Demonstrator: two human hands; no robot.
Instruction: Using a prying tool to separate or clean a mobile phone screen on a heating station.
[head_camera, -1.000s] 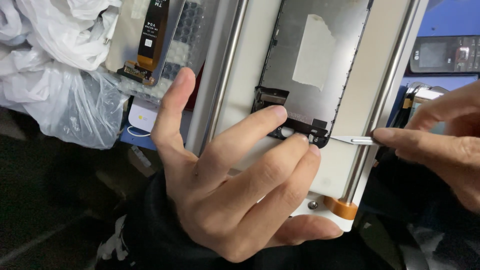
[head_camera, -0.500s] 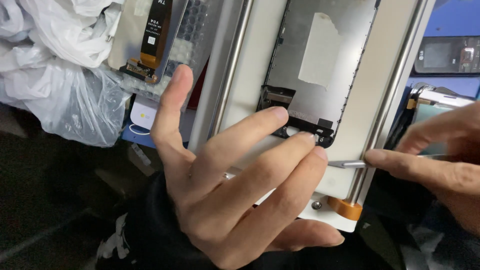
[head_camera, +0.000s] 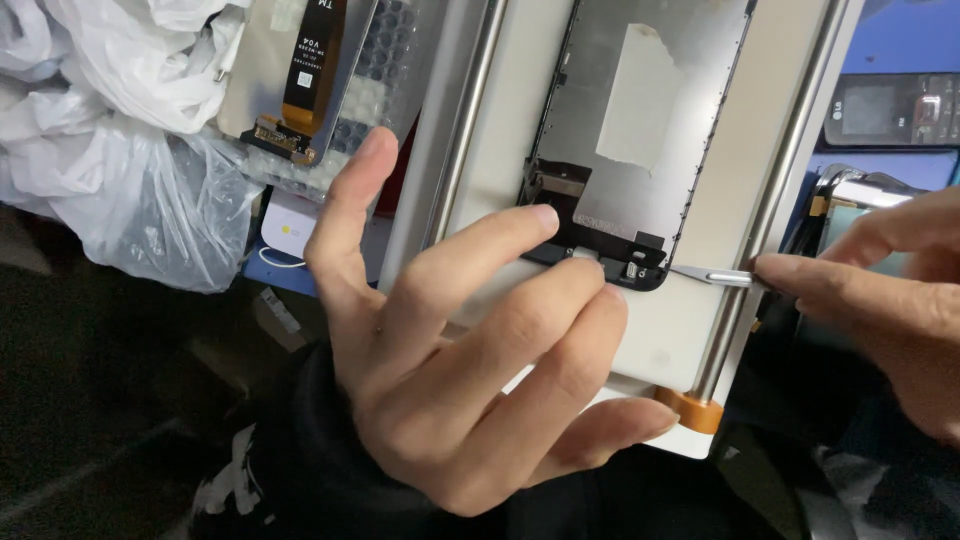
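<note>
Phone screen panel (head_camera: 640, 130), back side up, lying on a white plate (head_camera: 520, 130) with two metal rails. Left hand (head_camera: 470, 370), fingers spread wide, presses its fingertips on the panel's lower edge. Right hand (head_camera: 890, 290) pinches a thin metal tool (head_camera: 712, 275), tip at the panel's lower right corner. Crumpled plastic bags (head_camera: 120, 150) lie well to the left.

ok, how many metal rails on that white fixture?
2. One metal rail runs left of the screen panel, above the left hand. The other runs right of it, near the right hand. More may be out of frame.
</note>
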